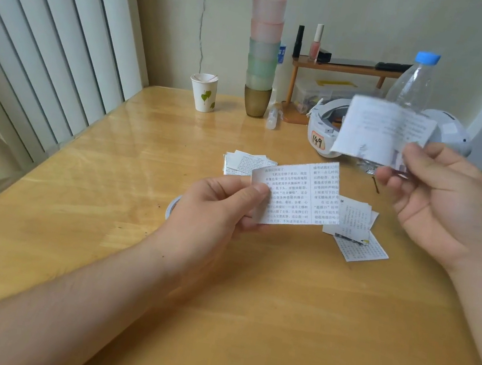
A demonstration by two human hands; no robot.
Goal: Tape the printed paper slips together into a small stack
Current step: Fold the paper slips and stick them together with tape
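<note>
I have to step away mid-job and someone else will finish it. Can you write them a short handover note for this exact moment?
Left hand pinches one printed slip by its left edge, above the table.
Right hand holds a second, blurred slip, raised to the right; the two slips are apart.
Loose slips lie in a far pile and a near-right pile.
A tape roll peeks out behind the left hand.
Done: no tape visible on either held slip.
Left: align the slips, tape them, add the rest.

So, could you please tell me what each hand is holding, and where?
The left hand pinches a printed slip at its left edge; the right hand pinches a blurred slip at its lower right corner.
</note>
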